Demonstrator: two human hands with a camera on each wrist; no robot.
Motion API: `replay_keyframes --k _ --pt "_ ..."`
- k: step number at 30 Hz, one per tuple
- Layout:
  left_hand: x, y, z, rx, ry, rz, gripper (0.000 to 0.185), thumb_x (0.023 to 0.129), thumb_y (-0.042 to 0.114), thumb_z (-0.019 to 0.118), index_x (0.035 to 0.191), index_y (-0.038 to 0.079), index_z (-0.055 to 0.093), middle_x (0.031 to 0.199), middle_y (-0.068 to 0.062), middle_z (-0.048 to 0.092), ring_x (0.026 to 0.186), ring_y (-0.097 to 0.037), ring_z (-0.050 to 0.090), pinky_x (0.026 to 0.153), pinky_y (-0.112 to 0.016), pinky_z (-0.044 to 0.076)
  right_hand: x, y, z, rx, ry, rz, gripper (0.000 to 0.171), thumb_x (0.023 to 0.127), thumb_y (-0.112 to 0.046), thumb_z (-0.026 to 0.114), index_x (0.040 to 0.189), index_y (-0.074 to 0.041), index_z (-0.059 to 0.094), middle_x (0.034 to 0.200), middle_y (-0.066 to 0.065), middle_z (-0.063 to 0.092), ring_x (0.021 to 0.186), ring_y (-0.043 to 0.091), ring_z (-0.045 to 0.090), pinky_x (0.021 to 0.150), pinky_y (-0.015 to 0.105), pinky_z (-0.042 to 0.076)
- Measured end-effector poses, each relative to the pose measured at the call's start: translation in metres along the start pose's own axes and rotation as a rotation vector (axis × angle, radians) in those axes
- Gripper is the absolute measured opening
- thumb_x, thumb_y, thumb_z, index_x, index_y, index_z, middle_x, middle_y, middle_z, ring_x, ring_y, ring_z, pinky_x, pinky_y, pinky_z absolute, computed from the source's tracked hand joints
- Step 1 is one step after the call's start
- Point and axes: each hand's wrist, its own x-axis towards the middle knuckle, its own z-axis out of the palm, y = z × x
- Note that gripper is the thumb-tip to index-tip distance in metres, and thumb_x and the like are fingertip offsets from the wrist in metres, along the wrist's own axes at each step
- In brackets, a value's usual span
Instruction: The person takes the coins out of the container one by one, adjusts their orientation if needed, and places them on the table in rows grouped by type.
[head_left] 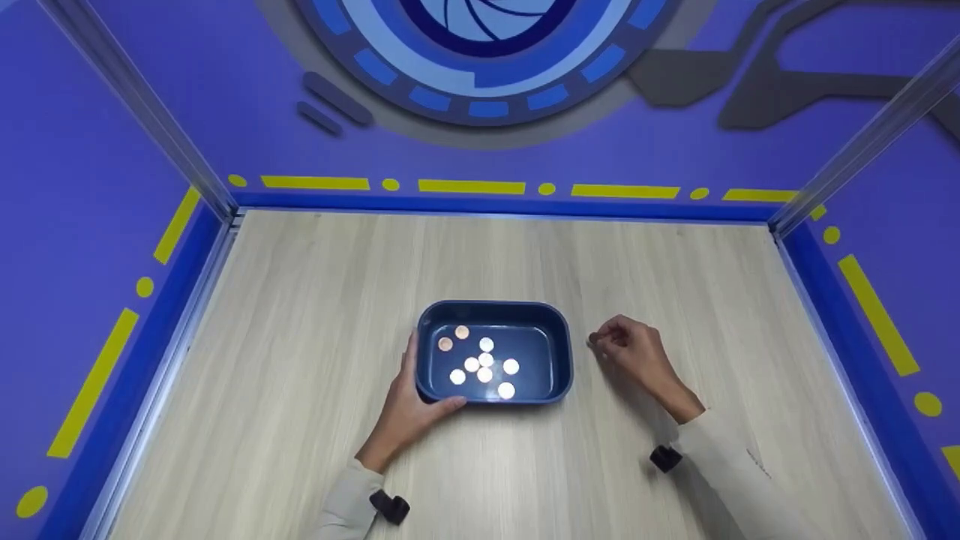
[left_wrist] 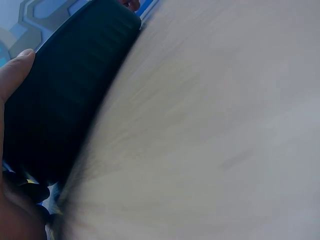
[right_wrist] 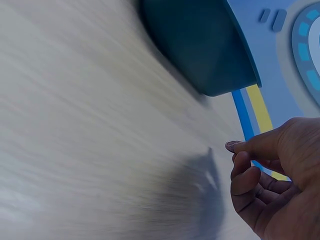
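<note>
Coins (head_left: 484, 359) are lying loose in the dark blue tray (head_left: 561, 352), which is sitting mid-worktop (head_left: 300, 300) with its long axis running left to right. Left hand (head_left: 411, 409) is bracing the tray's near-left corner, fingers curled round the rim. Right hand (head_left: 630, 352) is hovering just right of the tray, fingers (right_wrist: 245, 147) pinched together; a coin between them cannot be confirmed. Judged step: filling the tray, which calls for carrying the pinch over the rim.

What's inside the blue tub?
Eight coins lie on the bottom of the tub: two coppery ones at the back left, six pale shiny ones nearer the middle. The glare hides their faces, and whether any coin lies under another cannot be told.
</note>
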Motion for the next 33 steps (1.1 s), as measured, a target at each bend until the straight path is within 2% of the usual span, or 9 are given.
replay_keyframes --k 7,11,16,20,25,33 --pt "0.000 -0.002 -0.001 -0.014 0.000 -0.010 0.138 0.079 0.033 0.102 0.178 0.012 0.008 0.177 -0.024 0.030 0.157 -0.044 0.040 0.126 -0.064 0.032 0.002 0.006 0.005 0.011 -0.002 0.017 0.006 0.096 0.004 0.077 0.101 0.000 0.076 0.091 0.012 0.078 0.074 0.015 0.068 0.057 0.020 0.052" --pt "-0.001 -0.002 0.000 -0.023 -0.002 -0.025 0.139 0.079 0.034 0.102 0.179 0.014 0.008 0.178 -0.023 0.029 0.158 -0.043 0.039 0.127 -0.064 0.030 0.000 0.009 0.008 0.009 0.006 0.018 0.007 0.096 0.005 0.076 0.101 0.000 0.077 0.093 0.011 0.079 0.076 0.016 0.069 0.061 0.020 0.052" --pt "-0.001 -0.001 0.001 -0.022 -0.001 -0.042 0.139 0.079 0.037 0.102 0.179 0.014 0.007 0.178 -0.023 0.028 0.160 -0.045 0.034 0.129 -0.063 0.027 -0.001 0.013 0.011 -0.013 0.056 0.013 0.002 0.096 0.000 0.079 0.098 0.000 0.079 0.093 0.008 0.081 0.079 0.015 0.069 0.070 0.017 0.049" --pt "0.000 0.001 0.000 -0.025 0.005 -0.046 0.139 0.079 0.036 0.102 0.179 0.014 0.007 0.178 -0.024 0.028 0.160 -0.045 0.034 0.128 -0.064 0.027 0.001 0.013 0.014 -0.027 0.102 0.013 0.007 0.096 -0.006 0.084 0.096 -0.001 0.080 0.088 0.007 0.078 0.076 0.015 0.066 0.070 0.017 0.048" --pt "-0.001 0.002 0.000 -0.020 0.003 -0.046 0.138 0.080 0.038 0.101 0.178 0.014 0.008 0.178 -0.024 0.029 0.158 -0.043 0.038 0.126 -0.063 0.031 -0.001 0.010 0.017 -0.068 0.115 0.040 0.008 0.100 -0.008 0.082 0.099 -0.001 0.078 0.089 0.009 0.076 0.080 0.017 0.066 0.074 0.023 0.049" --pt "-0.002 0.001 0.002 -0.005 -0.001 -0.046 0.139 0.079 0.038 0.101 0.179 0.015 0.007 0.178 -0.024 0.029 0.159 -0.045 0.035 0.128 -0.064 0.029 -0.004 0.010 0.019 -0.120 0.095 0.081 0.007 0.102 -0.008 0.076 0.104 -0.001 0.077 0.094 0.010 0.074 0.086 0.023 0.066 0.080 0.037 0.052"
